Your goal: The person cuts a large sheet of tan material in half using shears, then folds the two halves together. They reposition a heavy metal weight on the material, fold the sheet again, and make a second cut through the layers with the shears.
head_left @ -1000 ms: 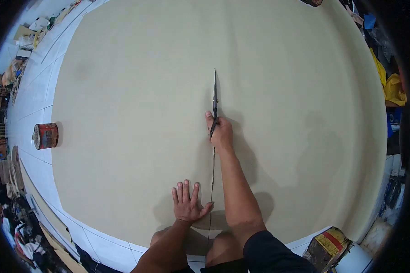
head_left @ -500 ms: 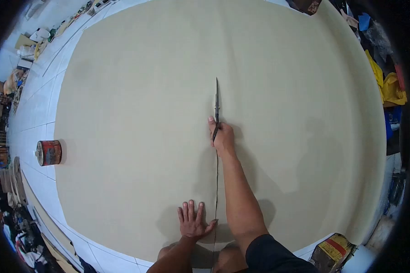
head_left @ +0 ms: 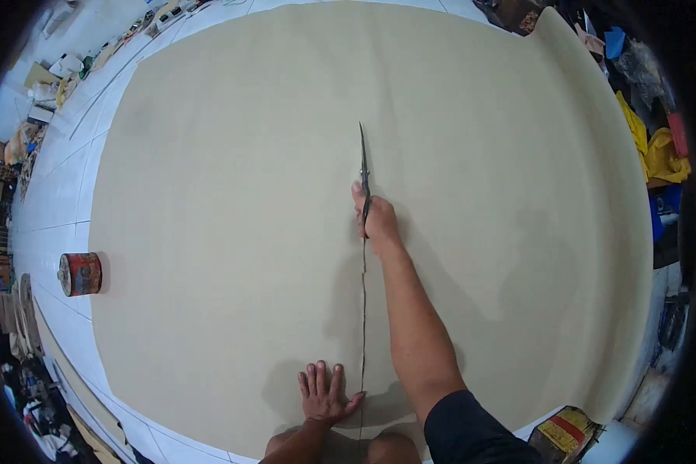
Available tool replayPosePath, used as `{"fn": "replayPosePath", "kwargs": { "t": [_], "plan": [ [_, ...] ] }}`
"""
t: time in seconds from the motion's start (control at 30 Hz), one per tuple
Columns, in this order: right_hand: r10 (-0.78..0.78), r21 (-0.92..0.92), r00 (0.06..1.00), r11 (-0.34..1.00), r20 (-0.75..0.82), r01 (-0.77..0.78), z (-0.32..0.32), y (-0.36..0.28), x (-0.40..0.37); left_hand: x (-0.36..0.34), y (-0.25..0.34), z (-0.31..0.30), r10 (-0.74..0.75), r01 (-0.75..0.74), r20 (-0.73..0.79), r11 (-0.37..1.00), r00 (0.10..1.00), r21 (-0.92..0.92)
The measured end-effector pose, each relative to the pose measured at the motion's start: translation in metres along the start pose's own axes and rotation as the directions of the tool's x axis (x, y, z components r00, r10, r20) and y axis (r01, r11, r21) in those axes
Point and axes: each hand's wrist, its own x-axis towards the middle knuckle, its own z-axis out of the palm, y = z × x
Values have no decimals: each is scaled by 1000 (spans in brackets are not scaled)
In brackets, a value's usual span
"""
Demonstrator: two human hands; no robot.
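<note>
A wide beige sheet [head_left: 224, 193] lies spread over the floor, and a slit runs up its middle from my knees to the scissors. My right hand [head_left: 379, 219] is wrapped round the handles of dark metal scissors [head_left: 364, 158], whose blades point away from me at the upper end of the slit. Seen edge-on, the blades look closed or nearly so. Flat on the sheet just left of the slit rests my left hand [head_left: 325, 396], fingers spread, its thumb reaching to the cut edge.
A red, rusty can [head_left: 80, 274] stands on the sheet's left edge. At the lower right sits a yellow and red block-shaped container [head_left: 566, 433]. The sheet's right side curls up into a roll [head_left: 622, 255]. White floor tiles [head_left: 58, 185] and clutter border the left.
My right hand and the scissors have moved farther forward along the sheet, lengthening the slit. My left hand stays flat on the sheet; the view has shifted slightly.
</note>
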Motion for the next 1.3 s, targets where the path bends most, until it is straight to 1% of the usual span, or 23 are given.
{"fn": "replayPosePath", "kwargs": {
  "t": [0.03,0.1,0.23,0.3,0.37,0.47,0.5,0.57,0.67,0.73,0.77,0.8,0.83,0.87,0.9,0.93,0.97,1.0,1.03,1.07,1.13,1.23,1.3],
  "plan": [
    [-3,-2,1000,1000,0,3,0,-2,0,1,0,-1,-32,32,66,999,997,-4],
    [-56,-152,997,987,-56,47,2,0,-3,1,0,-2,-18,18,46,1000,999,-2],
    [-30,-128,999,991,-38,25,4,0,9,1,0,-3,15,-16,18,1000,1000,25],
    [-43,-271,995,962,-86,18,3,-23,24,0,0,1,24,-24,2,999,1000,34],
    [59,-61,995,997,82,-54,1,-41,55,-1,-3,2,35,-34,-24,998,999,56],
    [12,16,1000,1000,21,-13,10,-41,70,0,-1,2,18,-18,4,999,1000,27],
    [-65,-43,997,997,-32,64,13,-36,71,0,-1,2,13,-13,7,1000,1000,26],
    [-64,-52,997,997,-36,63,16,-36,68,-3,-2,2,2,-3,22,1000,1000,24],
    [-65,-61,998,996,-11,65,13,-36,69,7,1,-8,0,-1,-56,1000,998,-21],
    [-59,-52,998,997,-3,59,9,-34,75,19,0,-28,-89,83,-14,969,996,-233],
    [-79,-89,996,993,-30,76,12,-29,80,44,-8,-30,-220,208,7,911,975,-355],
    [-94,-125,994,988,-59,86,14,-25,80,91,-23,-34,-221,189,-80,938,972,-290],
    [-90,-179,993,981,-81,74,15,-33,71,158,-35,-46,-189,73,-319,936,929,-343],
    [-105,-179,991,980,-82,88,17,-37,69,233,-39,-69,-232,91,-338,919,912,-384],
    [-66,-214,994,976,-86,46,16,-39,68,301,-46,-83,-245,62,-374,896,894,-439],
    [-27,-252,995,968,-94,2,14,-39,70,363,-52,-88,-140,-33,-564,958,814,-285],
    [-35,-261,994,965,-105,6,14,-34,74,411,-54,-105,-72,-47,-552,979,831,-198],
    [-40,-266,993,964,-113,9,15,-34,72,448,-58,-102,-97,42,-521,992,848,-116],
    [-51,-315,988,949,-144,3,17,-35,71,473,-62,-95,-130,133,-493,991,860,-30],
    [-59,-362,983,932,-173,-8,18,-33,73,480,-62,-93,-133,133,-493,990,860,-35],
    [-31,-319,988,947,-153,-20,14,-29,78,484,-62,-80,-196,208,-380,978,904,-9],
    [18,-321,991,945,-130,-59,20,-36,69,487,-63,-84,-197,212,-343,977,918,5],
    [-126,-280,979,957,-159,78,22,-39,66,489,-61,-85,-208,219,-317,976,926,0]
  ]
}}
